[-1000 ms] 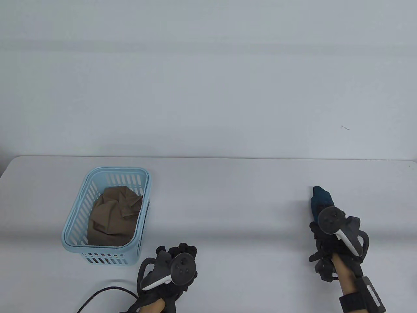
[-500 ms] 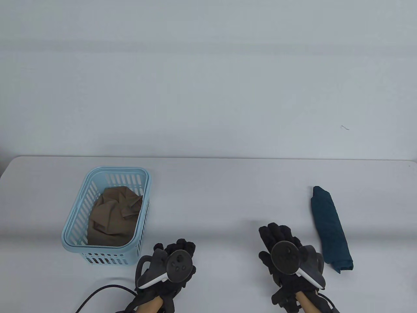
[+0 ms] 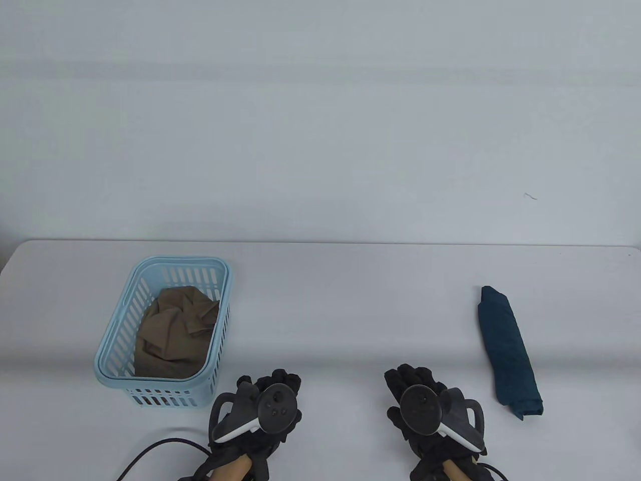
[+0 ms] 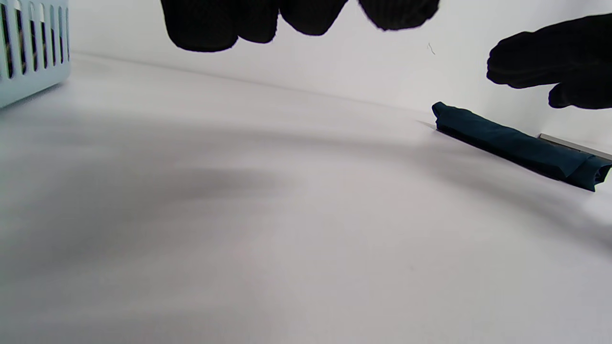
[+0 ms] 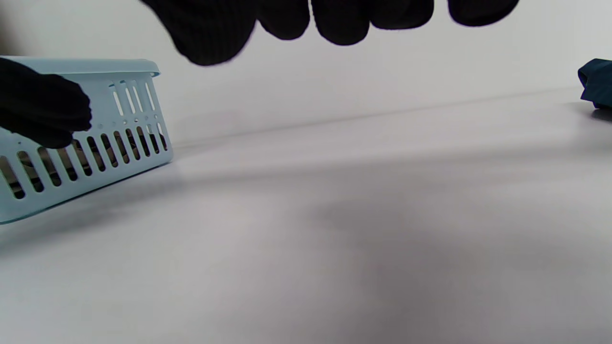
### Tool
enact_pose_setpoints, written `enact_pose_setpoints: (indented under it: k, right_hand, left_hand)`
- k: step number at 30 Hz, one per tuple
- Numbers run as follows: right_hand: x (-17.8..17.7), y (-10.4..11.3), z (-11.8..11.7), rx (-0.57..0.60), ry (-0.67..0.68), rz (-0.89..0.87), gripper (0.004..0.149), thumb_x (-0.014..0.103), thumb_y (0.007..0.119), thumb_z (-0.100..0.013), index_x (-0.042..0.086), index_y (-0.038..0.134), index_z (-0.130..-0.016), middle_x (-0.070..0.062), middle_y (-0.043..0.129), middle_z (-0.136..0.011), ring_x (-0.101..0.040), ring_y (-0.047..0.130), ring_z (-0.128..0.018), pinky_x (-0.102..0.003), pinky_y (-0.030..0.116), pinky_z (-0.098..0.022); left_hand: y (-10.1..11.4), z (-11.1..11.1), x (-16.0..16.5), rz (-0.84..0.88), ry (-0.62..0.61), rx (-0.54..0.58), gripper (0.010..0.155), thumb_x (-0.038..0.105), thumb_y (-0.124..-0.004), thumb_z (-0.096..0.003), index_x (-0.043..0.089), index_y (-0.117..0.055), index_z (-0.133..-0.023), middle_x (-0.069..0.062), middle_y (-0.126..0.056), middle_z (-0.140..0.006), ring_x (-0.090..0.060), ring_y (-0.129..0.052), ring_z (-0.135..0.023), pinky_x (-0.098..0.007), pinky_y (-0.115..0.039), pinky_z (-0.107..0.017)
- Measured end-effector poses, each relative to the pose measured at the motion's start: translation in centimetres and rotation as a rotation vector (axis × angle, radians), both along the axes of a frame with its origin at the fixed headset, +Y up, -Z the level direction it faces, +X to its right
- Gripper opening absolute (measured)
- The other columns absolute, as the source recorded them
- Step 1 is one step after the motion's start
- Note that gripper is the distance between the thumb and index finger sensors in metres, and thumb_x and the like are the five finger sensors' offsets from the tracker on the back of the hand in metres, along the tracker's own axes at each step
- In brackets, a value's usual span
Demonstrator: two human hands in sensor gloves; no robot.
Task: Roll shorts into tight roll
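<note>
The dark teal shorts [image 3: 508,350] lie rolled into a long tight roll on the right of the white table [image 3: 350,300]; the roll also shows in the left wrist view [image 4: 516,143] and its end at the edge of the right wrist view [image 5: 597,88]. My right hand [image 3: 415,386] hovers empty near the table's front edge, left of the roll and apart from it. My left hand [image 3: 273,388] hovers empty near the front edge, just right of the basket. Both hands' fingers hang loose over bare table.
A light blue slotted basket [image 3: 120,320] stands at the left with a crumpled brown garment [image 3: 173,330] inside; it also shows in the right wrist view [image 5: 119,119]. A black cable [image 3: 150,451] runs along the front edge by my left wrist.
My right hand has let go of the teal roll and moved left and toward the front edge. The roll stays where it was. My left hand has barely moved.
</note>
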State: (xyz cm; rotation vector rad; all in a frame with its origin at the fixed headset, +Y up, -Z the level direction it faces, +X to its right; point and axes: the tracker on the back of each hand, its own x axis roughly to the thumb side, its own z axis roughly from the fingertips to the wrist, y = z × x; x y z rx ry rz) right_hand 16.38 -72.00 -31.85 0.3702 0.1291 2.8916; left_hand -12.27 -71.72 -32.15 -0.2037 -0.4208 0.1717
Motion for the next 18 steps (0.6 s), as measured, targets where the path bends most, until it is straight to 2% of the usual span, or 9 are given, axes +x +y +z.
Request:
enact_pose_setpoints:
  k: [4,6,9,11,14,18]
  right_hand:
    - [0.3,-0.1,0.1,-0.014,-0.003,-0.008,0.065,0.037,0.066,-0.051,0.02,0.04,-0.108,-0.013,0.038,-0.116,-0.042,0.038,-0.105,-0.066,0.042,-0.071]
    - [0.5,-0.1,0.1,-0.018,-0.003,-0.014,0.065,0.037,0.066,-0.051,0.02,0.04,-0.108,-0.013,0.038,-0.116,-0.042,0.038,-0.105,-0.066,0.042,-0.071]
    - [0.6,-0.1,0.2,-0.027,-0.002,-0.023,0.065,0.037,0.066,-0.051,0.02,0.04,-0.108,-0.013,0.038,-0.116,-0.042,0.039,-0.105,-0.066,0.042,-0.071]
    - [0.8,-0.1,0.2,-0.035,-0.002,-0.028,0.065,0.037,0.066,-0.051,0.02,0.04,-0.108,-0.013,0.038,-0.116,-0.042,0.039,-0.105,-0.065,0.043,-0.071]
    - [0.9,-0.1,0.1,-0.045,-0.003,-0.037,0.065,0.037,0.066,-0.051,0.019,0.04,-0.108,-0.014,0.039,-0.115,-0.043,0.039,-0.105,-0.066,0.043,-0.071]
    - [0.9,-0.2,0.1,-0.061,-0.004,-0.05,0.065,0.037,0.066,-0.051,0.019,0.041,-0.108,-0.014,0.039,-0.115,-0.043,0.039,-0.105,-0.065,0.043,-0.071]
  left_hand:
    - [0.4,-0.2,-0.2,0.018,-0.003,-0.017,0.067,0.038,-0.059,-0.0535,0.008,-0.042,-0.111,-0.027,-0.044,-0.117,-0.054,-0.058,-0.104,-0.076,-0.033,-0.067]
    - [1.7,-0.4,-0.6,0.064,0.004,-0.02,0.067,0.038,-0.058,-0.0536,0.008,-0.043,-0.111,-0.027,-0.045,-0.117,-0.053,-0.058,-0.105,-0.076,-0.036,-0.068]
    - [5.0,-1.0,-2.2,0.15,0.033,0.032,0.067,0.039,-0.059,-0.0537,0.008,-0.044,-0.111,-0.027,-0.046,-0.117,-0.053,-0.059,-0.105,-0.075,-0.038,-0.068]
    - [8.0,-1.9,-4.1,0.195,0.085,0.07,0.067,0.039,-0.059,-0.0538,0.008,-0.044,-0.111,-0.026,-0.046,-0.117,-0.053,-0.059,-0.105,-0.075,-0.039,-0.068]
    - [11.7,-4.2,-7.4,0.198,0.201,0.124,0.067,0.039,-0.059,-0.0539,0.008,-0.044,-0.112,-0.027,-0.045,-0.118,-0.053,-0.059,-0.105,-0.076,-0.039,-0.069]
    - [13.6,-7.8,-10.8,0.145,0.343,0.111,0.069,0.039,-0.061,-0.0535,0.008,-0.043,-0.112,-0.027,-0.045,-0.118,-0.054,-0.058,-0.105,-0.076,-0.039,-0.069]
